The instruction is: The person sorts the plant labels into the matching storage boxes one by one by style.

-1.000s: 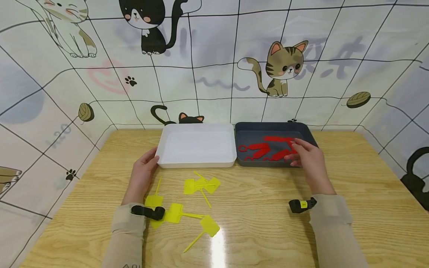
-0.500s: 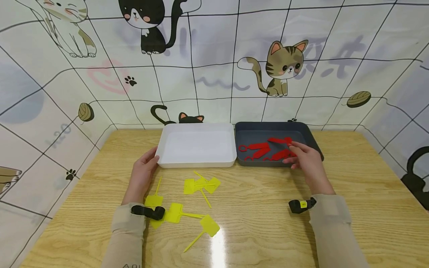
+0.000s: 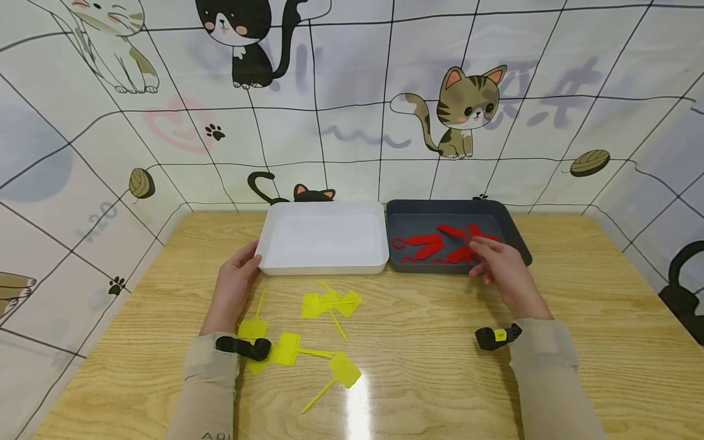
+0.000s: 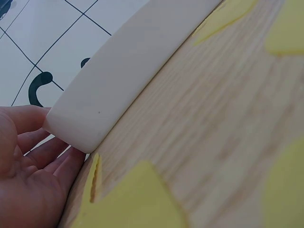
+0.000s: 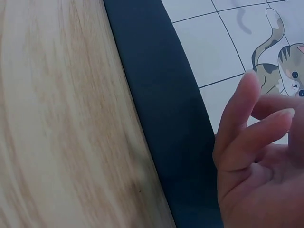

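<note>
The left hand [image 3: 235,281] has its grip at the near-left corner of the white tray [image 3: 324,270], thumb to the front and fingers along the side; that light hold should be enough, as pushing could shove it against the dark tray [image 3: 412,212], which sits close along its right side. The red tags [image 3: 429,251] lie inside the dark tray, right of the white tray, some overlapping. The right hand [image 3: 507,269] has bent fingers over them; whether its grip pinches one I cannot tell. The step seems to be sorting through these tags: best to work one at a time by an edge or ring end, fingertips low, since flat pieces probably slide and drag neighbours. Keep the left forearm off the yellow tags [image 3: 343,371], which lie on the tabletop [image 3: 418,379] nearer the person than the white tray.
</note>
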`<act>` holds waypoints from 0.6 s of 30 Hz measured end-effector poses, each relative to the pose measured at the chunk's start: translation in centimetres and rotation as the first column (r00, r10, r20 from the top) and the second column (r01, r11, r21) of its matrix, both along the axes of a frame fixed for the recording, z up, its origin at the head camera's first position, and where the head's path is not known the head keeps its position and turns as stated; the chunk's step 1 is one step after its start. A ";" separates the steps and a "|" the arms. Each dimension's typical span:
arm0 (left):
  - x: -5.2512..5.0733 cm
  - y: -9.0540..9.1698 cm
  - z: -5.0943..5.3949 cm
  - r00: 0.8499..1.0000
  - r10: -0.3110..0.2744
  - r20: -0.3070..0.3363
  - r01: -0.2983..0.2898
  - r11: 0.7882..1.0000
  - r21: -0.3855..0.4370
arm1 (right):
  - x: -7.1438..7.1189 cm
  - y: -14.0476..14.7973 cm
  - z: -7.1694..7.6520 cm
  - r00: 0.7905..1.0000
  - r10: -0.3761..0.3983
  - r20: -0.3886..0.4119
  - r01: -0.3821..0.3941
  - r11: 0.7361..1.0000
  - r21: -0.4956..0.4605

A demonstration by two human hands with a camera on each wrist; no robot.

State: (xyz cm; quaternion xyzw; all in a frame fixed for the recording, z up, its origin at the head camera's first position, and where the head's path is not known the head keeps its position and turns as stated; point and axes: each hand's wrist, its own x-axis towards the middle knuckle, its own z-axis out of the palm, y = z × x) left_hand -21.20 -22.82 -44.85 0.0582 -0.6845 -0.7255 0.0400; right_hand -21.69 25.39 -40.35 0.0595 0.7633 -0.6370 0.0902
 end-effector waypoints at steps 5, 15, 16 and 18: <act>0.1 0.0 0.1 1.000 0.000 0.003 0.000 1.000 -0.007 | 0.0 0.1 -0.5 0.999 0.044 0.020 -0.044 0.999 0.008; 0.0 0.0 0.1 1.000 0.004 0.009 -0.004 1.000 -0.007 | -0.2 0.0 -1.2 0.998 0.055 0.006 -0.055 0.998 -0.039; 0.0 0.1 0.1 1.000 0.003 0.008 -0.003 1.000 -0.006 | -0.2 0.0 -1.2 0.999 0.054 0.004 -0.054 0.998 -0.031; 0.0 0.0 0.1 1.000 0.004 0.006 -0.004 1.000 -0.002 | -0.3 0.0 -1.3 0.999 0.052 0.001 -0.052 0.999 -0.009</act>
